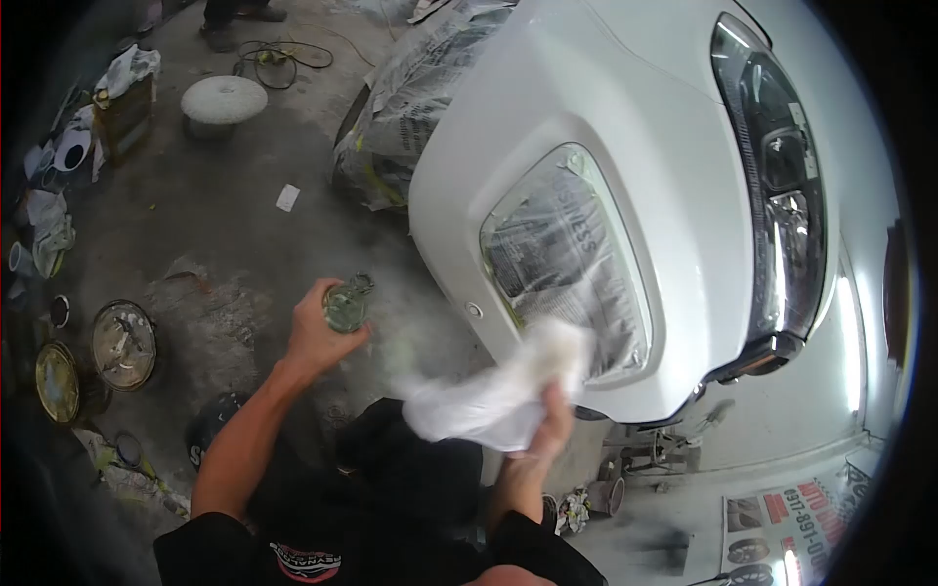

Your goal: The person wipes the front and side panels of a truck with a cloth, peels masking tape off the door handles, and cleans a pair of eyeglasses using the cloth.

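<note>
In my left hand [311,327] is a small clear, greenish bottle [345,309], seen from above, with my fingers wrapped around it. My right hand [553,422] grips a white cloth [479,400], which is smeared by motion. The cloth is in front of the lower corner of a white car bumper [576,88]; whether it touches the surface I cannot tell. Newspaper masking [557,244] covers an opening in that bumper, close to my right hand. To the right of the opening is the headlight [777,166].
Paper and plastic cover the wheel [401,117]. On the floor are a round white-topped stool [225,100], a coiled cable [278,63] and a paper scrap [287,198]. Cans with stained lids [124,344] stand at left. Another person's shoe [219,37] shows at top. A sign [782,532] is lower right.
</note>
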The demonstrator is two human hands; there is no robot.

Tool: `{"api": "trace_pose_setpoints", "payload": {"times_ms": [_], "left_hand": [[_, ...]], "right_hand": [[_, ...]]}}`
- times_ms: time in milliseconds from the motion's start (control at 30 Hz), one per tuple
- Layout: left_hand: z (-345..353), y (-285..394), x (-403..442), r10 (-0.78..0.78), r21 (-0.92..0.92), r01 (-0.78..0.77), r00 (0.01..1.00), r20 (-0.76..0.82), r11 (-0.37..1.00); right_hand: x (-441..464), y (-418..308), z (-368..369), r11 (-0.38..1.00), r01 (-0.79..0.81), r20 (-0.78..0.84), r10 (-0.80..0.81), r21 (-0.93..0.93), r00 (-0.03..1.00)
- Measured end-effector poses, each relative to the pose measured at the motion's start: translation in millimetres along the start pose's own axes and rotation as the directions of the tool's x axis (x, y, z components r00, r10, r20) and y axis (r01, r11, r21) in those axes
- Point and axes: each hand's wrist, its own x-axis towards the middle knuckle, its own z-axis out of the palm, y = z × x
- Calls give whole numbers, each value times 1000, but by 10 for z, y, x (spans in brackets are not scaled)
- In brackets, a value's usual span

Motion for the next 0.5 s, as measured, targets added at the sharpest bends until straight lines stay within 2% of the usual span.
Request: {"api": "trace_pose_setpoints", "payload": {"times_ms": [33,67,100,133,200,267,300,333,367,400,433,500], "left_hand": [[-40,-69,-15,18,36,-16,999,-34,999],[-80,-142,-3,46,72,-41,997,-68,997],[-143,-189,-28,56,56,-51,994,-97,997],[-223,-213,-64,74,40,-69,989,-127,997],[-429,-218,-148,95,172,-68,983,-157,983],[-574,-69,-265,-116,12,121,971,-209,993],[-649,-284,-355,-19,79,39,971,-239,996],[-707,-374,-426,132,294,-40,945,-300,955],[-675,120,-391,-280,-80,270,896,-345,960],[-700,193,-454,-223,-13,235,899,-377,972],[-725,264,-520,-164,55,204,899,-406,977],[-760,587,-554,-120,108,182,895,-429,977]], "right_hand": [[79,205,49,964,-265,-49,265,7,963],[121,385,104,904,-425,75,421,48,904],[150,486,247,838,-543,133,533,51,836],[226,636,282,790,-612,259,583,41,770],[350,975,396,700,-713,395,644,42,655],[443,1173,637,636,-771,480,671,19,565],[504,1222,767,632,-775,543,656,-16,524],[524,1101,964,679,-732,551,635,-63,542],[569,1140,1076,684,-726,600,611,-73,516],[616,858,1274,647,-749,595,661,-144,457],[612,838,1400,640,-765,648,614,-74,450],[617,558,1634,614,-787,694,595,-66,405]]}}
